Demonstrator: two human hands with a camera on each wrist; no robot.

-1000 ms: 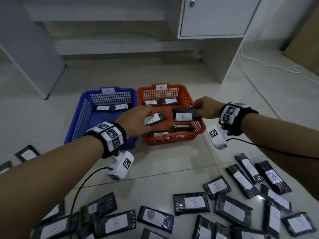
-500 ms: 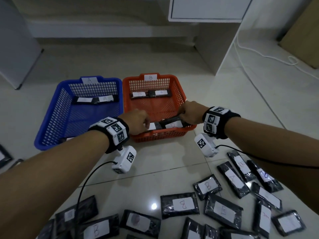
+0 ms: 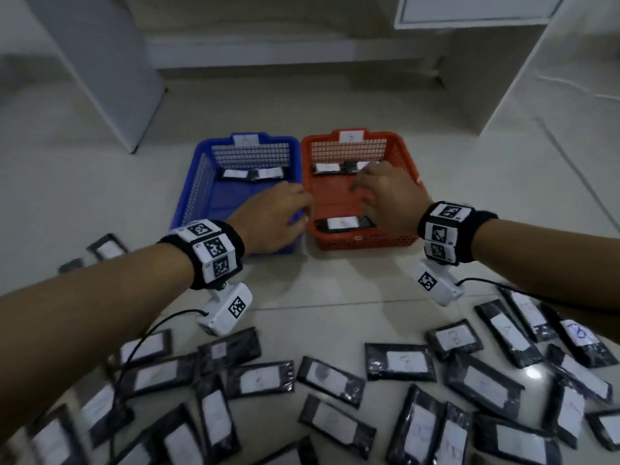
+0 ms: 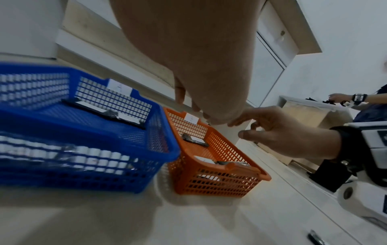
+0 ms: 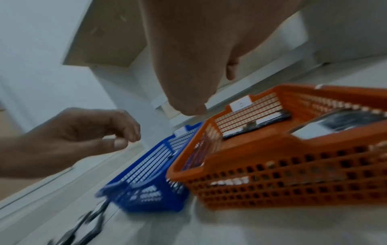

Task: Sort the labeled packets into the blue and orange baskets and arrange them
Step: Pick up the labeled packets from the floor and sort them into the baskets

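Lying flat on the tiled floor [image 3: 335,290], black packets [image 3: 399,361] with white handwritten labels are scattered near the person. Blue basket [image 3: 188,203] and orange basket [image 3: 369,241] sit side by side, each holding packets. Left hand [image 3: 271,218] and right hand [image 3: 389,196] hover over them, fingers loosely curled, holding nothing. Only the left wrist view shows another person [image 4: 364,106] at a counter.

A glossy pale tiled floor [image 3: 335,95] is seen throughout. A white cabinet with a hinged door [image 3: 476,15] is mounted at the upper right, and a grey-white upright panel [image 3: 100,62] is positioned at the upper left. A second person's arm with a wristband [image 4: 356,99] is visible in the left wrist view.
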